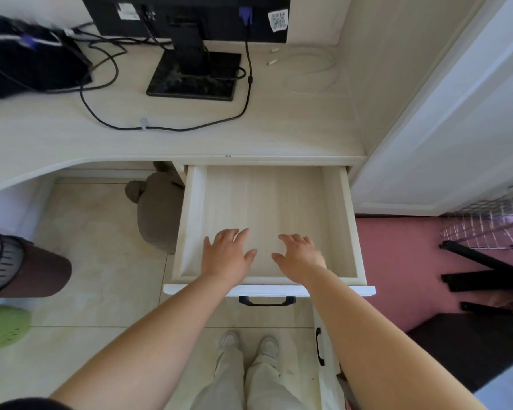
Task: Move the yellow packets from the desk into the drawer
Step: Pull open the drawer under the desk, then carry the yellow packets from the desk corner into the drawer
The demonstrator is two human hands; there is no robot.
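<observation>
Yellow packets are nowhere in sight: none on the desk (190, 143), none in the drawer (190, 220), so their heading and long axis cannot be told. Nearest, the left hand (227, 255) and right hand (299, 257) hover side by side over the pulled-out drawer's front half, fingers spread, holding nothing. The drawer's open mouth runs from 6 toward 12 o'clock. At 12 stands a monitor base (194, 74); at 1 o'clock lies a white cable (311, 72). Best now, I judge: lift both hands clear and look for the packets.
</observation>
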